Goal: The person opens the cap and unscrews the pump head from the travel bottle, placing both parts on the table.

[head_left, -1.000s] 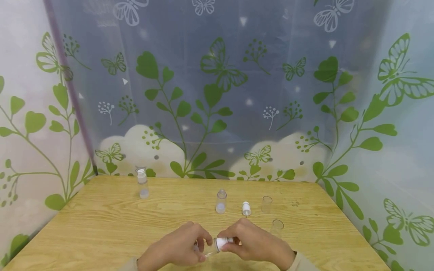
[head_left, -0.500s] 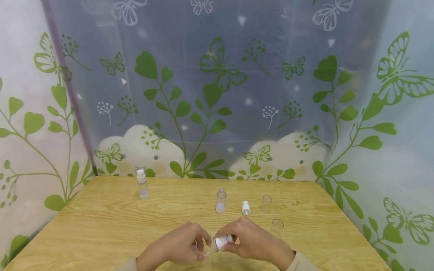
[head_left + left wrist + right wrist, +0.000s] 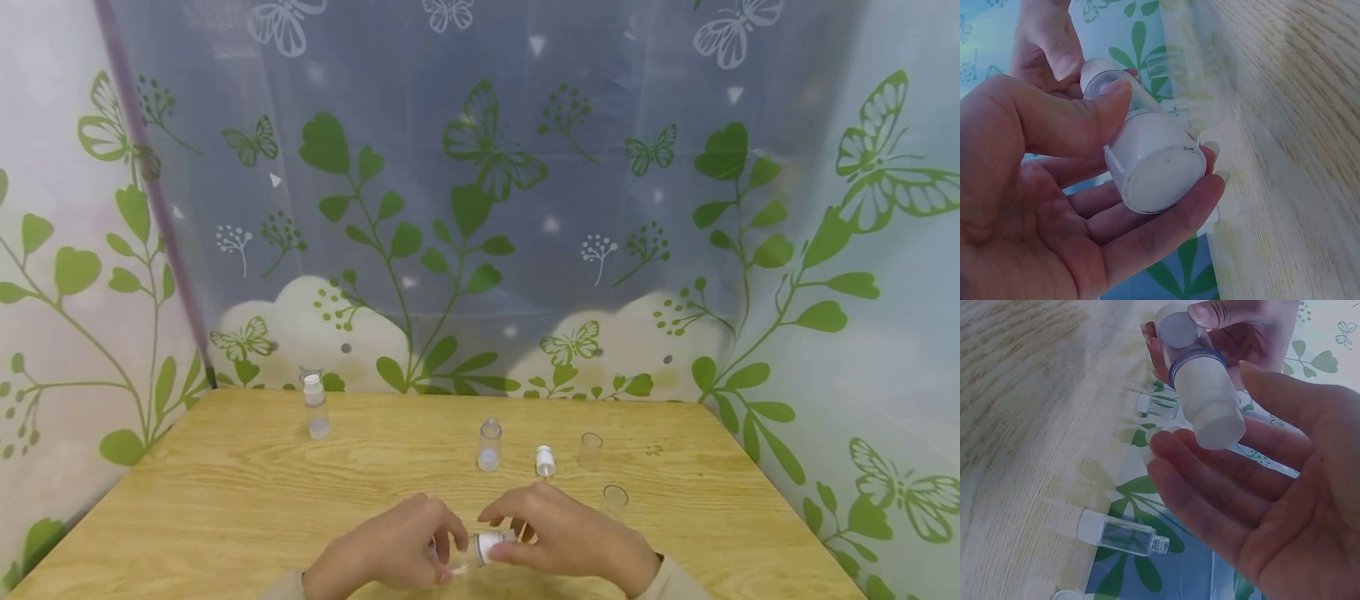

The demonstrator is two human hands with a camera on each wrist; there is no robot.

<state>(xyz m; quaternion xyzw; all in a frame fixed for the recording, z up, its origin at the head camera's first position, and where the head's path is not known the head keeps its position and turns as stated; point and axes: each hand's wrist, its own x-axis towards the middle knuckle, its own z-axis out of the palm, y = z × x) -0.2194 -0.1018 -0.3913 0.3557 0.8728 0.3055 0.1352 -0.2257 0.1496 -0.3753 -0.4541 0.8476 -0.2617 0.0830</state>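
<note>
My left hand [image 3: 408, 542] holds a small clear bottle with a white base [image 3: 1154, 165], tipped nearly on its side above the wooden table [image 3: 247, 500]. Thumb and fingers grip it near the base. A white pump top [image 3: 1207, 394] with a clear collar sits on the bottle's other end, pointing toward my right hand [image 3: 562, 533]. That hand lies around the pump top with its fingers spread and loose. In the right wrist view its thumb and fingertips stand off the white part.
At the back left stands a capped pump bottle [image 3: 316, 408]. Ahead of my hands are an uncapped bottle [image 3: 489, 450], a loose white pump top [image 3: 545, 461] and two clear overcaps, one farther back [image 3: 590, 452] and one nearer [image 3: 615, 502]. A patterned curtain [image 3: 480, 250] borders the table.
My right fingers have loosened from the pump top, the index finger lifting off it. The left hand keeps its hold on the bottle in nearly the same place.
</note>
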